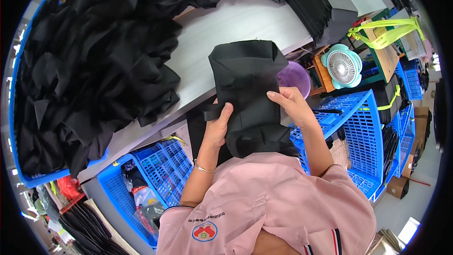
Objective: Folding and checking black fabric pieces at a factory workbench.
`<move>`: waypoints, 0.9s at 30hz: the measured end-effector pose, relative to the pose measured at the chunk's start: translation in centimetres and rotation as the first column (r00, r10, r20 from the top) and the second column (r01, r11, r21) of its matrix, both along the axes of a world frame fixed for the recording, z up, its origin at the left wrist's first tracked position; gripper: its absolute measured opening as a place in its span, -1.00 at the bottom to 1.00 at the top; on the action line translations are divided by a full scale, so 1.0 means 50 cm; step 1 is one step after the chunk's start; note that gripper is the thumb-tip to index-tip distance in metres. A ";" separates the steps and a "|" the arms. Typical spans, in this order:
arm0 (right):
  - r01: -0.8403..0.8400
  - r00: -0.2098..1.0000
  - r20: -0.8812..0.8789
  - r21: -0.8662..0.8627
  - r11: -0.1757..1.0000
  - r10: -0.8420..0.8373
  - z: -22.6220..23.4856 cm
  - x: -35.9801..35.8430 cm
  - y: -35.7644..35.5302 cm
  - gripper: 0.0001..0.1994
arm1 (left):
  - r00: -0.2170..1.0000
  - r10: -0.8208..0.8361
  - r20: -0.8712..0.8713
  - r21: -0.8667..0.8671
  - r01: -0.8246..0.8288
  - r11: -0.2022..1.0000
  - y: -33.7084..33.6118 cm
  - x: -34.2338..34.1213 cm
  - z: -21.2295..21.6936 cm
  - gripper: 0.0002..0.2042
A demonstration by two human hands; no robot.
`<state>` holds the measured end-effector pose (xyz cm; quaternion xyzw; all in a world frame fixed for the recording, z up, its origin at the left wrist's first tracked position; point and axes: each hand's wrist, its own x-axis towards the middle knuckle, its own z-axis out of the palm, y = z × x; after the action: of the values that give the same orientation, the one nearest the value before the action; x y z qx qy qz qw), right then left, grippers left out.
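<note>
Both my hands hold a black fabric piece (252, 85) in front of my chest, sewn into a boxy, bag-like shape. My left hand (218, 125) grips its left side, thumb on top, with a short black strap (213, 112) sticking out beside it. On the opposite side my right hand (289, 105) pinches the edge between thumb and fingers. The upper end of the piece overlaps the edge of the grey-white table (236, 21). Its lower end is folded and rests close to my shirt. The fingers behind the fabric are hidden.
A large heap of black fabric pieces (94, 66) covers the table's left side. A stack of flat black panels (314, 7) stands at the far right. Blue plastic baskets (363, 134) flank me. A purple basket (296, 78) and a turquoise fan (341, 66) are to the right.
</note>
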<state>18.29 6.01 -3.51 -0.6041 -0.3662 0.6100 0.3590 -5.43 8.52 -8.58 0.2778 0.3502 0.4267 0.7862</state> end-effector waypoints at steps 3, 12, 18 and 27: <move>0.168 0.890 -0.429 -0.006 0.986 -0.155 -0.016 -0.039 -0.008 -0.78 | 0.999 0.048 -0.025 -0.200 -0.052 0.978 -0.005 -0.017 -0.031 -0.41; 0.194 0.962 -0.203 0.049 0.980 -0.180 -0.067 -0.062 -0.008 -0.77 | 0.913 0.275 -0.300 0.205 -0.220 0.954 -0.006 0.016 0.006 -0.56; 0.221 0.940 -0.282 0.075 0.972 -0.192 0.001 -0.064 0.008 -0.69 | 0.992 0.120 0.040 -0.072 -0.117 0.991 0.014 -0.017 -0.024 -0.66; 0.151 0.792 -0.586 -0.088 0.985 -0.174 -0.068 -0.085 -0.025 -0.77 | 0.979 0.017 -0.201 0.022 -0.013 1.000 0.010 -0.016 -0.048 -0.59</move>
<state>14.05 4.75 -6.91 -0.4197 -0.1718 0.7412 0.4950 -6.22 9.02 -11.00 0.3251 0.4256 0.4058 0.7406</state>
